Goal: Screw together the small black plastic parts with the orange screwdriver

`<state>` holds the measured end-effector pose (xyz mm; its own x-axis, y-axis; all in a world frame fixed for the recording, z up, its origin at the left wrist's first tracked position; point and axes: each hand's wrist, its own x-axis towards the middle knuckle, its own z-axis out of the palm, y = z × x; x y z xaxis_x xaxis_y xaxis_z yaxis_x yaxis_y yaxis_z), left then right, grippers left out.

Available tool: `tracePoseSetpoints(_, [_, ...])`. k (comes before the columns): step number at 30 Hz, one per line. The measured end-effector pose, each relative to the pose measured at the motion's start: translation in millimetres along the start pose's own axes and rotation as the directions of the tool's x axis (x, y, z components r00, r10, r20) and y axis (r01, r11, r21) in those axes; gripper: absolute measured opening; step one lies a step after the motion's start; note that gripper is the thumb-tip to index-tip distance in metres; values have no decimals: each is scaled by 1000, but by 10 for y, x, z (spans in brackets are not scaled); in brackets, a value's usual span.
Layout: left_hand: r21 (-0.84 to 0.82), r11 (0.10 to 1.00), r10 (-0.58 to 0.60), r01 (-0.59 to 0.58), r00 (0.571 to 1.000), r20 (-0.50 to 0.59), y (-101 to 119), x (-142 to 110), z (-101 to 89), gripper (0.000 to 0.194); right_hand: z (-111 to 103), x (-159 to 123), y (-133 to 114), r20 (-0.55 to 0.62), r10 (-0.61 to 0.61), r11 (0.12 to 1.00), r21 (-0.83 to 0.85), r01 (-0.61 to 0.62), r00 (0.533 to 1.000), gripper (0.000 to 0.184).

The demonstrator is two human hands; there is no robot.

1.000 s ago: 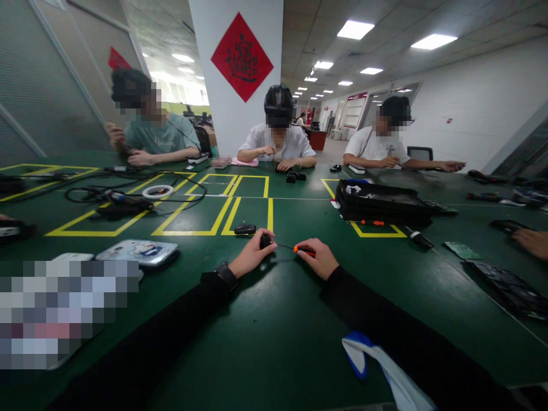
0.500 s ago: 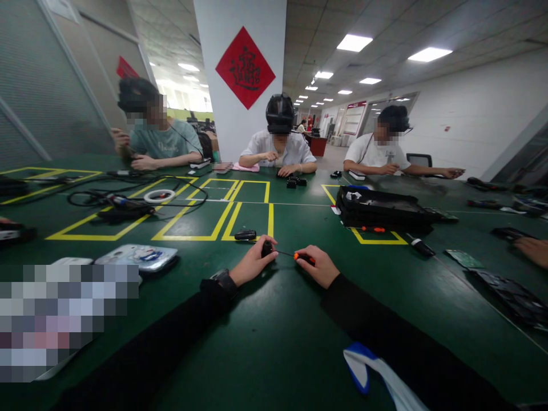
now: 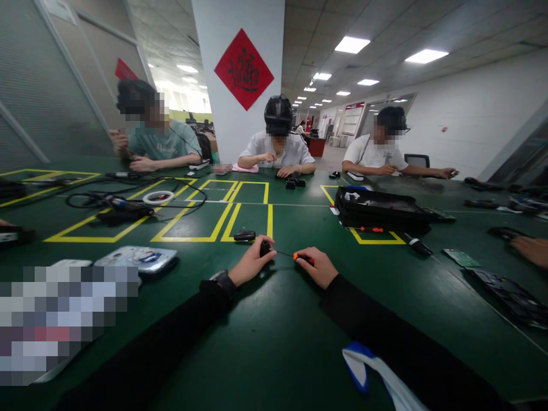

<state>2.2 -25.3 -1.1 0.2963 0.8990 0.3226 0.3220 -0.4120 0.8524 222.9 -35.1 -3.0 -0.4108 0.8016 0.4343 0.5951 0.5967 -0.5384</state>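
Observation:
In my right hand (image 3: 317, 267) is a screwdriver (image 3: 305, 260) with an orange and black handle, its thin shaft pointing left. My left hand (image 3: 250, 262) is closed around a small black part (image 3: 265, 248), too small to name. The shaft's tip reaches this part, though exact contact cannot be made out. Just beyond my left hand, a black cylindrical piece (image 3: 245, 236) lies on the green table (image 3: 274, 342).
A black open case (image 3: 381, 206) stands right of centre, with an orange-handled tool (image 3: 371, 229) before it. Left are cables (image 3: 115, 200), a white ring (image 3: 158, 197) and a shiny tin (image 3: 137, 258). A blue-white strap (image 3: 368, 365) lies near my right sleeve. Several people sit around the table.
The whole view has shifted very slightly. Both hands keep the same hold and position, and the screwdriver shaft still points at the black part.

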Motion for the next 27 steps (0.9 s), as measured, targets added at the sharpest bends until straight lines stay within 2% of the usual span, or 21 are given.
tracePoseSetpoints(5, [-5,1000,-15,15,1000,0,-5,2,1,30,-8,-4,-9,9,8,1000,1,-8,1000,19])
tracePoseSetpoints(10, [14,1000,26,-26,1000,-6,-1,9,0,28,1,-10,-1,0,15,999,31,-15,1000,21])
tracePoseSetpoints(20, [-21,999,-28,28,1000,-6,-4,13,-6,30,0,-16,-29,-12,67,993,103,-65,998,21])
tracePoseSetpoints(27, [-37,999,-3,4,1000,7,-21,22,-3,29,7,-14,-17,-18,65,992,108,-63,998,20])
